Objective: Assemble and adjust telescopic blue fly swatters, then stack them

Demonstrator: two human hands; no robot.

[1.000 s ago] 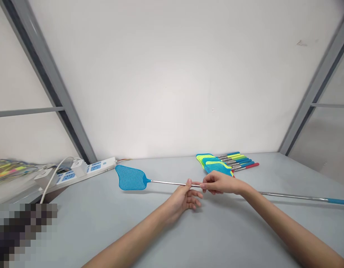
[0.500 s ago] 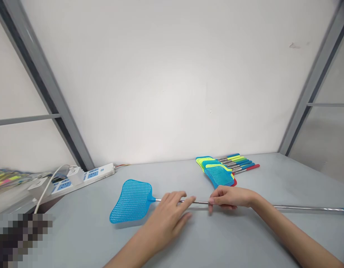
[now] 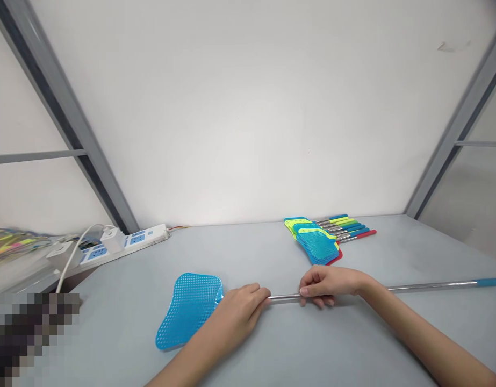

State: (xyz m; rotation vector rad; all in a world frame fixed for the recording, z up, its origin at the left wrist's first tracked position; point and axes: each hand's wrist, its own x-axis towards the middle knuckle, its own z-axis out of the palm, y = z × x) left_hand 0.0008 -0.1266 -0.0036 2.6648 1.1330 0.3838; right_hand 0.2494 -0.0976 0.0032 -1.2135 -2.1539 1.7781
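A blue fly swatter (image 3: 189, 309) with a long metal telescopic rod lies across the front of the table, its perforated head at the left and its blue grip at the far right edge. My left hand (image 3: 244, 308) is closed around the rod close to the head and covers the neck. Farther right, my right hand (image 3: 326, 286) pinches the same rod between thumb and fingers. A short stretch of bare metal shows between the two hands. My right wrist hides part of the rod beyond it.
Several fly swatters (image 3: 318, 244) in blue, yellow, green and red lie stacked at the back of the grey table (image 3: 239, 247). A white power strip (image 3: 151, 236) with plugged-in adapters and a white cable (image 3: 70, 263) sits at the back left. A white wall stands behind.
My left hand, earlier loose with fingers spread over the rod, has closed on it. The swatter's head has tilted and dropped slightly. The grip end now shows more at the right.
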